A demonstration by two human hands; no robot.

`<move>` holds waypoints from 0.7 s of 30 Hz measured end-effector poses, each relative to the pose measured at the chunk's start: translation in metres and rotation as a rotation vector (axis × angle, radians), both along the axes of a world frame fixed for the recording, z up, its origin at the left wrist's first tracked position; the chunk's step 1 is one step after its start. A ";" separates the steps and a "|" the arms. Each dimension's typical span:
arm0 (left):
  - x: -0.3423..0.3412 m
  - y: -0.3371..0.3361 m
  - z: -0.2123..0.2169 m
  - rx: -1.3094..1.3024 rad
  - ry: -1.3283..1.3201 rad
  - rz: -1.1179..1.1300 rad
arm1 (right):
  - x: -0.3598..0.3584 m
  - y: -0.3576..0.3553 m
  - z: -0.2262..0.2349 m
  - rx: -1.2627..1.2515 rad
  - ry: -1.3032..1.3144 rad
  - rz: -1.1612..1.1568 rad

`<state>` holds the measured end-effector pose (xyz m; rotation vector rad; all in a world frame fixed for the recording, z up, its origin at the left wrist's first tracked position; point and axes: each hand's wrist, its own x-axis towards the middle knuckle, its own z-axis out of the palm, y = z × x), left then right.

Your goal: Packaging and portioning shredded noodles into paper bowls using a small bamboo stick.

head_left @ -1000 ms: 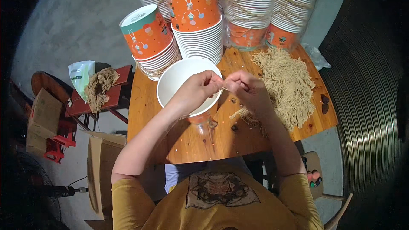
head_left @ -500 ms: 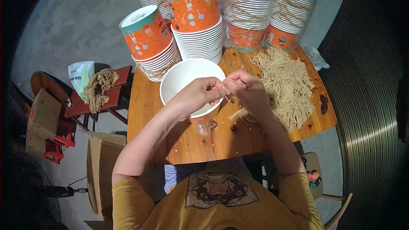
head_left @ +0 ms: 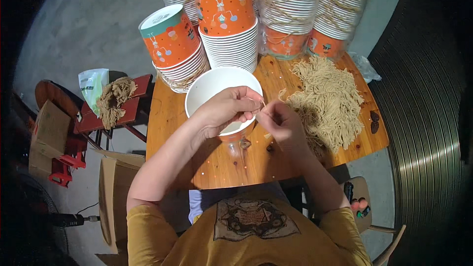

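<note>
Currently my left grip (head_left: 227, 108) pinches a thin strand (head_left: 263, 103) near the right rim of the white bucket (head_left: 199, 96); my right grip (head_left: 286, 127) is curled just beside it, though I cannot tell whether its fingertips clasp the strand. Tan cords (head_left: 335, 103) lie heaped on the worktop (head_left: 224, 173) to the right.

A smooth grey surface (head_left: 93, 24) fills the upper left of the frame, and grey floor (head_left: 123, 140) shows at centre left. A wooden table (head_left: 219, 173) with visible knots takes the middle. At left stand a red bench (head_left: 143, 86), a low red stool (head_left: 75, 158) and brown cardboard boxes (head_left: 53, 125). A chair (head_left: 362, 187) with a tan seat sits lower right. Along the right, a dark ridged panel (head_left: 428, 167) catches a bright streak of light; the corners are black.
</note>
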<state>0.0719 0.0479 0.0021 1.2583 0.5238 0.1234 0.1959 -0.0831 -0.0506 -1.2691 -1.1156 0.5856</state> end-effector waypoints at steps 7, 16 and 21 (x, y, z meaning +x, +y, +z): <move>-0.002 -0.005 0.017 -0.115 0.134 0.076 | -0.012 0.005 0.005 0.031 -0.096 -0.033; -0.002 -0.009 0.007 -0.070 0.100 0.124 | -0.010 0.002 0.005 0.162 -0.456 -0.202; -0.002 -0.004 0.000 0.069 -0.005 0.101 | 0.006 -0.004 -0.003 0.063 -0.099 -0.065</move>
